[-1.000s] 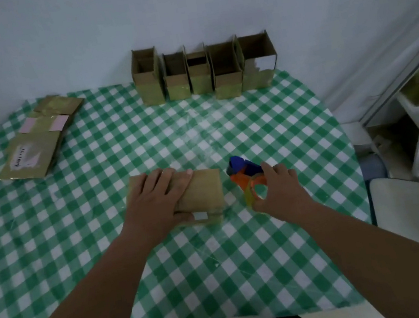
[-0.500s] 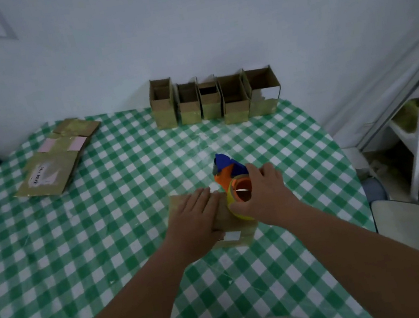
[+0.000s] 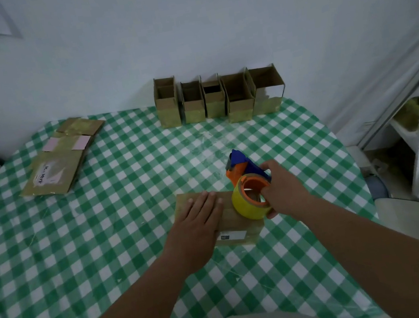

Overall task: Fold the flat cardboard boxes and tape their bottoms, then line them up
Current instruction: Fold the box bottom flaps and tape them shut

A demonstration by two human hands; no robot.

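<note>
- We press our left hand (image 3: 199, 223) flat, fingers straight and together, on the folded box (image 3: 231, 220), which lies under them.
- Our right hand (image 3: 281, 191) curls round the tape dispenser (image 3: 249, 188) on the box's right end.

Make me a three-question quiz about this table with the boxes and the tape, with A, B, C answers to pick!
1. Where does the pile of flat brown cardboard boxes lie?
A. far left of the table
B. under the right hand
C. on the floor

2. How many folded open-topped cardboard boxes stand by the wall?
A. three
B. five
C. eight

3. What does the left hand do?
A. waves
B. holds scissors
C. presses flat on the brown cardboard box

Answers: 1 A, the pile sits on the green checked tablecloth's far left. 2 B, five stand in one row. 3 C, its straight fingers lie on the box while the right hand holds the yellow tape dispenser.
</note>
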